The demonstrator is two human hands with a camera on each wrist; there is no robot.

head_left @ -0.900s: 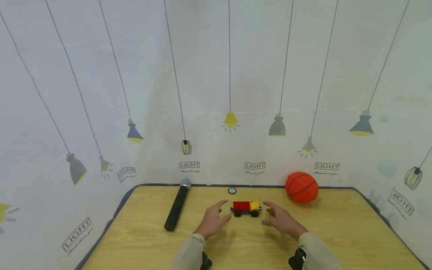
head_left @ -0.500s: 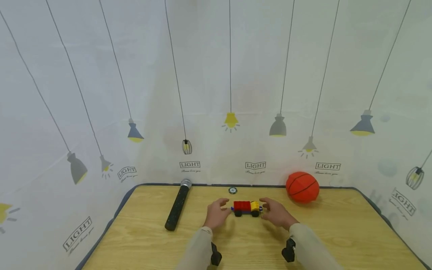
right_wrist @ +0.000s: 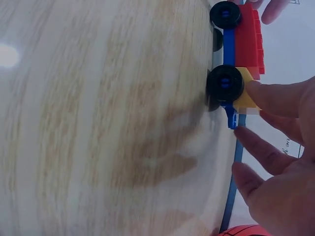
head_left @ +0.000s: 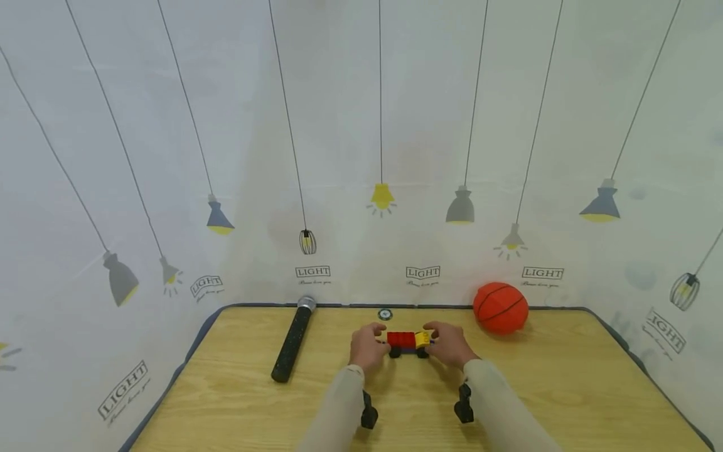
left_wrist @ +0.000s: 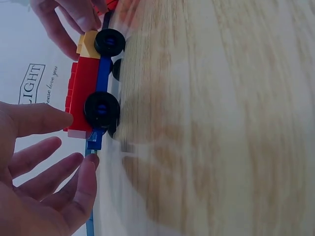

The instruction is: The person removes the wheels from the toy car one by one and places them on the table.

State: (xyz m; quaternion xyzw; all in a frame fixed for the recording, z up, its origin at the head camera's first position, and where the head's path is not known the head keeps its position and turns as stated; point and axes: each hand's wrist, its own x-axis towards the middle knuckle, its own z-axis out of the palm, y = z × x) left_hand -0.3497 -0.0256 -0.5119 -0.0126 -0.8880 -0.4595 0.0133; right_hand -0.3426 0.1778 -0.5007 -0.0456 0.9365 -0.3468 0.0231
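Note:
A toy truck point(head_left: 401, 339) of red, yellow and blue building bricks with black wheels stands on the wooden table point(head_left: 237, 402), between my two hands. My left hand point(head_left: 368, 347) is at its red rear. In the left wrist view one fingertip point(left_wrist: 66, 120) touches the red bricks, and another finger is close to the blue rear piece; the remaining fingers are relaxed and apart from it. My right hand point(head_left: 450, 344) holds the yellow cab point(right_wrist: 245, 93) with one fingertip on its near side and another finger passing behind it. A further fingertip lies by the blue front piece.
A black microphone point(head_left: 293, 339) with a silver head lies to the left. Behind the truck, near the back edge, is a small round chip point(head_left: 385, 314). At the back right rests a red ball point(head_left: 501, 308). Lamp-printed white fabric point(head_left: 339, 125) encloses the table.
Both hands have moved inward from either side and now touch the truck's ends. The truck stays in about the same place, and the head view has shifted slightly.

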